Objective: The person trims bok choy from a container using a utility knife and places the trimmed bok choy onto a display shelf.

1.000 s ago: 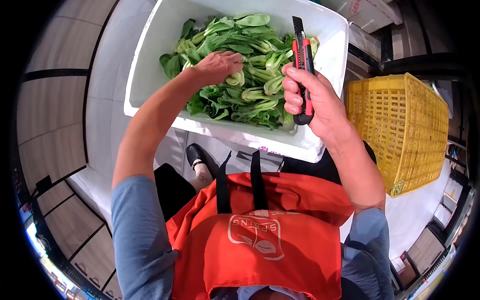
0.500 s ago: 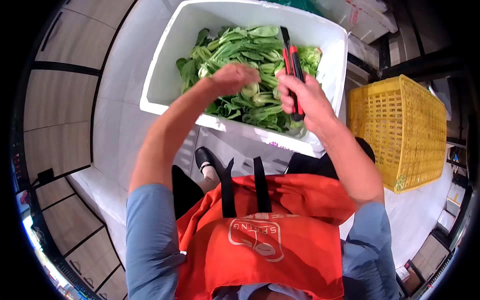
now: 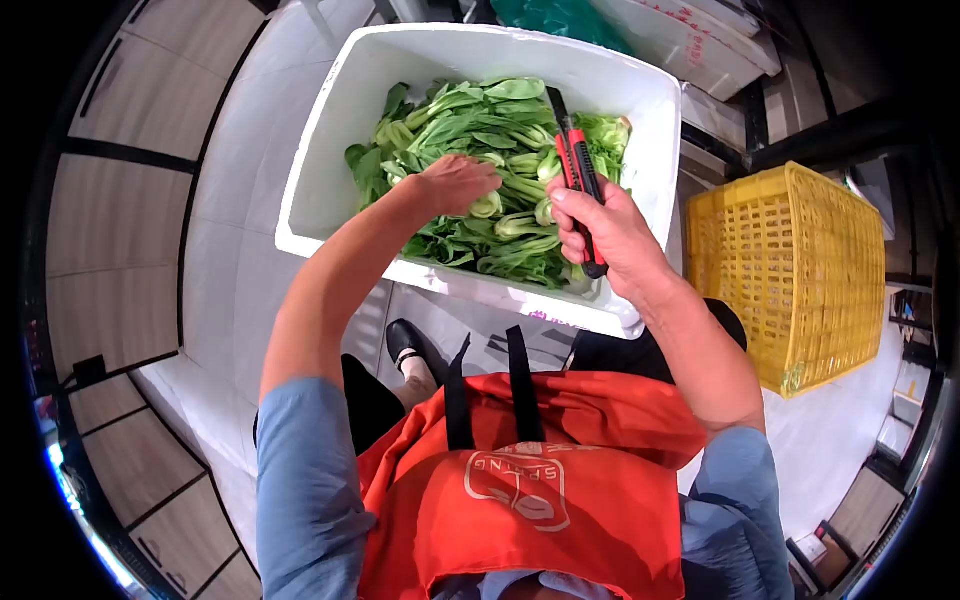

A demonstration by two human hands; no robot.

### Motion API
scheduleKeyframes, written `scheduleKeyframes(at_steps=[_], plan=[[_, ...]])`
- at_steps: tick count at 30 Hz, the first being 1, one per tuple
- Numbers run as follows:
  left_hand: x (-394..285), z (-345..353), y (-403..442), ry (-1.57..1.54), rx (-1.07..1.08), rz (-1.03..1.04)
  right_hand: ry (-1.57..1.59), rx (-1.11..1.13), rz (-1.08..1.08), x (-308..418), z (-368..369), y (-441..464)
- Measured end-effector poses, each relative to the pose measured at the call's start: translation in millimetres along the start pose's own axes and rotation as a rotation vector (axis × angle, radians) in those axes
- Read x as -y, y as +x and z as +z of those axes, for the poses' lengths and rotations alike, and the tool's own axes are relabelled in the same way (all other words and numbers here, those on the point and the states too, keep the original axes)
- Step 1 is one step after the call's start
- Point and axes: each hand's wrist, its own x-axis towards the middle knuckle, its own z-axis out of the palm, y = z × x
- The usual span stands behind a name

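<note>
Knife [image 3: 578,162] over greens [image 3: 465,130]; gap beside left box rim [image 3: 320,132].

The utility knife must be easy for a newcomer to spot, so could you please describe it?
Find the large white box holding leafy greens. Over its right part, the right hand grips the utility knife, dark end upward in the picture. Its slim red-and-black body sets it apart from the greens.
</note>
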Motion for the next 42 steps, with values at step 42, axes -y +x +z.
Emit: scheduleKeyframes(at_steps=[42], plan=[[-156.9, -43.0, -187.7, -1.474, -1.042, -0.404, -0.909, 0.326, -0.617, -22.8, 37.0, -25.2]])
